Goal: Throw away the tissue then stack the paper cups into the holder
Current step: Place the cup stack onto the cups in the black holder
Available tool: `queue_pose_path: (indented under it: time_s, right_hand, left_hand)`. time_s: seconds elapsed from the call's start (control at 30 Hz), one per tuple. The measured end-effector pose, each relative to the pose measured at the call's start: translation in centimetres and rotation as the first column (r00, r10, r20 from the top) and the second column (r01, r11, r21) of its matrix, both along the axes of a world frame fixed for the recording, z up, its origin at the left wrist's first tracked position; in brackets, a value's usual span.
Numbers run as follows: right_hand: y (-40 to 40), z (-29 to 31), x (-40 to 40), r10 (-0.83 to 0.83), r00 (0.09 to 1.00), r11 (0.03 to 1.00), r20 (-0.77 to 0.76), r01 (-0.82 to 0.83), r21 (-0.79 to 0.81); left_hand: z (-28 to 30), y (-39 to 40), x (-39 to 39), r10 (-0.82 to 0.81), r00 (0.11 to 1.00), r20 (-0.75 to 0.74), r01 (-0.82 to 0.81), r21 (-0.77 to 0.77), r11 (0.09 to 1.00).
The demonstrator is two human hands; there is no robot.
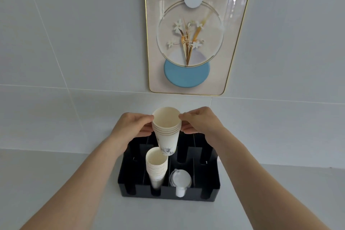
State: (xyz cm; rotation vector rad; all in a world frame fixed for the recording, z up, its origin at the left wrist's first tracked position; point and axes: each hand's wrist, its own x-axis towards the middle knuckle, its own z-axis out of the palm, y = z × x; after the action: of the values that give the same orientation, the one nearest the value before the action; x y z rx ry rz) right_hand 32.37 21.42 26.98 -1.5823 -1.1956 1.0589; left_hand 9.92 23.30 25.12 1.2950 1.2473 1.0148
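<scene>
Gripping a stack of paper cups (166,129) from both sides, the left hand (134,127) and right hand (199,121) held it above the black holder (205,188). Another stack of cups (156,166) stood in the holder, just left of the white lids (180,179).

Drinks corner, tiled wall (74,43), framed flower picture (190,31), black cup holder (209,190) on counter (56,183)

Two hands, left (133,126) and right (200,120), two cup stacks, the upper stack (166,129) showing about five rims, the lower stack (156,167) too tightly nested to count, one black holder (205,190), one lid stack (180,180), one wall picture (194,31)
</scene>
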Motion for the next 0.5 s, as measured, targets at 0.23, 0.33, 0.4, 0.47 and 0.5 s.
queue_pose_path:
  time_s: [0.23, 0.33, 0.4, 0.47, 0.5]
  right_hand:
    - [3.3, -2.0, -2.3, -0.045, 0.999, 0.998, -0.015, 0.044, -0.046]
    - [4.0, -3.9, -2.9, -0.058, 0.998, 0.994, -0.016, 0.057, -0.098]
    - [4.3, -5.2, -3.1, -0.065, 0.998, 0.989, -0.020, 0.062, -0.133]
    - [4.5, -6.5, -3.3, -0.068, 0.998, 0.984, -0.016, 0.065, -0.166]
    - [4.6, -7.1, -3.3, -0.068, 0.998, 0.982, -0.008, 0.066, -0.180]
  left_hand:
    - [-1.4, 3.2, -1.9, 0.006, 1.000, -0.007, -0.007, -0.052, 0.999]
    - [-3.2, 3.9, -2.4, 0.006, 1.000, -0.016, -0.008, -0.100, 0.995]
    - [-4.5, 4.2, -2.5, 0.006, 1.000, -0.018, -0.009, -0.129, 0.992]
    - [-5.7, 4.4, -2.6, 0.003, 1.000, -0.017, -0.006, -0.154, 0.988]
    - [-6.3, 4.4, -2.7, 0.001, 1.000, -0.016, -0.004, -0.166, 0.986]
